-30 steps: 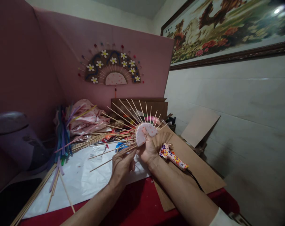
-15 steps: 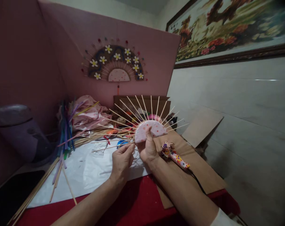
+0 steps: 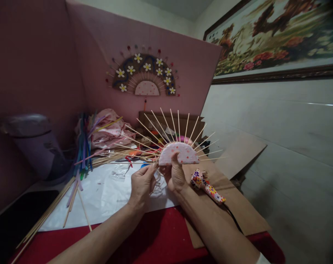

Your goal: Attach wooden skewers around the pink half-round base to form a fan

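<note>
Pink upright panel (image 3: pixel 194 80) at back carries a brown half-ring fan with white flowers (image 3: pixel 147 67). Red cloth (image 3: pixel 155 238) below, flat brown cardboard sheet (image 3: pixel 238 209) at right. In hand: pale-pink, red-dotted half-disc (image 3: pixel 187 153), held up over the table, slim pale wooden sticks (image 3: pixel 179 124) radiating from its curved edge. Spokes look essentially done, end to end; no brown band, flowers or coloured tips on it, unlike the panel fan. Right hand (image 3: pixel 178 178) grips it, thumb across front face; left hand (image 3: pixel 141 185) pinches its left corner, can't tell if a stick's caught too. Flower-patterned gun-shaped tool (image 3: pixel 209 189) lies on the cardboard, unheld.
</note>
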`<action>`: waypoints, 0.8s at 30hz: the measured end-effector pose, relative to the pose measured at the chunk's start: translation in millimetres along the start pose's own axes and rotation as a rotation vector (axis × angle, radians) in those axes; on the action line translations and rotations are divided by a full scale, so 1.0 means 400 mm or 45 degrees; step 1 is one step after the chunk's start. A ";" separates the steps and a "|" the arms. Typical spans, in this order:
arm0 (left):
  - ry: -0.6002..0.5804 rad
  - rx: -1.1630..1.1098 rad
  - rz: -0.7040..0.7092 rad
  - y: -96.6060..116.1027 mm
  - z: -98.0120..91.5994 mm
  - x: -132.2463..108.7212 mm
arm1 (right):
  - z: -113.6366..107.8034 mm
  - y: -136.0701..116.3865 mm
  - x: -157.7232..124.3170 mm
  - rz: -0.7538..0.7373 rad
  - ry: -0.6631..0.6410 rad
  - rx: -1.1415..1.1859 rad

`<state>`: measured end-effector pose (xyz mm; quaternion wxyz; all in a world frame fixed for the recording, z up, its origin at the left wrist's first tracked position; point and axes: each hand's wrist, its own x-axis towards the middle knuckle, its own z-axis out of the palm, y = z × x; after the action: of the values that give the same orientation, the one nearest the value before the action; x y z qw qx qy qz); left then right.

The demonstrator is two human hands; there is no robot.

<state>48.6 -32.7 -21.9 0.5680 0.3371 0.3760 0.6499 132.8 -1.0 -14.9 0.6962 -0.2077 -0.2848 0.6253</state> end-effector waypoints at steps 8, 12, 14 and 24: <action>0.031 -0.080 -0.040 -0.002 0.000 0.002 | 0.000 0.003 -0.003 -0.008 0.000 0.105; 0.044 -0.076 -0.037 -0.001 -0.001 0.003 | -0.002 0.007 -0.003 -0.005 0.004 0.128; 0.048 -0.069 -0.042 -0.001 -0.002 0.004 | -0.004 0.010 -0.003 -0.022 -0.012 0.132; 0.023 -0.093 -0.089 0.014 -0.002 0.006 | -0.011 0.014 0.003 0.017 -0.035 0.100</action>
<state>44.8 -31.0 -17.6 0.5989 0.2970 0.3684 0.6460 131.6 1.2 -21.9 0.6956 -0.1737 -0.2683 0.6434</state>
